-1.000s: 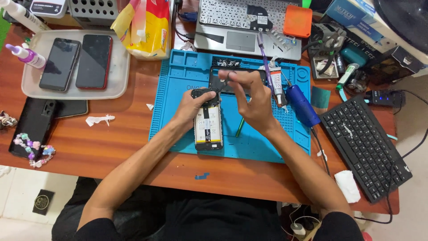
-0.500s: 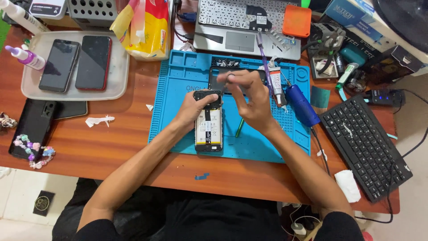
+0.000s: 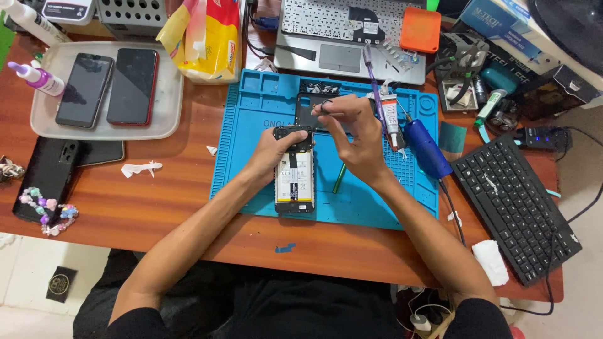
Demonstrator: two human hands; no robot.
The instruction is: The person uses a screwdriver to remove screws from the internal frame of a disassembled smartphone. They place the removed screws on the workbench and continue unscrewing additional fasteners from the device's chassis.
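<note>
Centrally, an opened phone (image 3: 294,182) lay face down on the blue work mat (image 3: 251,144), its back cover off and a battery showing along most of its length. The left hand (image 3: 271,152) rested on the phone's upper left corner, thumb curled over the top edge and fingers closed against the side, pinning it to the mat. The right hand (image 3: 353,133) was raised just above and to the right of the phone, thumb and forefinger pressed together on a small dark part (image 3: 325,106); what that part was could not be told. A dark phone panel (image 3: 309,117) lay on the mat directly behind the hands. A green pry tool (image 3: 339,178) lay on the mat just right of the phone, partly under the right wrist. A glue tube (image 3: 390,121) and a blue electric screwdriver (image 3: 427,149) lay near the mat's right edge. A laptop (image 3: 342,37) stood beyond the mat, a black keyboard (image 3: 512,204) to the right, and a white tray (image 3: 169,100) holding two phones to the left.
</note>
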